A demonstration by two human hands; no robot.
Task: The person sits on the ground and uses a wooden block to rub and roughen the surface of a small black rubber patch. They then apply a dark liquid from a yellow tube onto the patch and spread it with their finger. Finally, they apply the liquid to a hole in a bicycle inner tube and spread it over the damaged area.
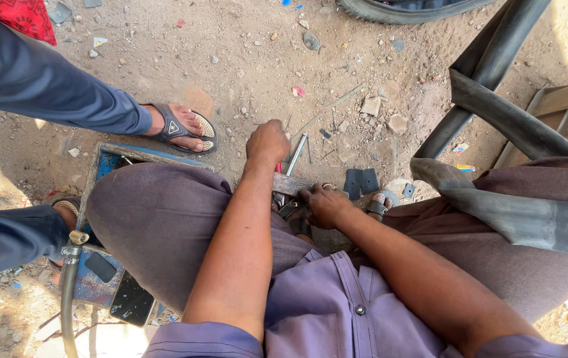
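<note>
Here, the left hand (267, 142) is fisted around a thin red-handled tool (278, 167) — at twelve o'clock from the knees. The right hand (323, 205) presses a grey metal block (292, 183), fingers curled — whether gripping, I cannot tell.

Purple shirt (337, 305) — black rubber tube (496, 113) (red patterned cloth (22, 16)) — blue box (108, 162)

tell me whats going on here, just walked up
A person sits low over dusty ground. Their left hand grips a red-handled tool, its tip hidden; the right hand presses down on a small block between their feet. A black rubber inner tube drapes over the right knee. Another person's sandalled foot stands close by.
</note>
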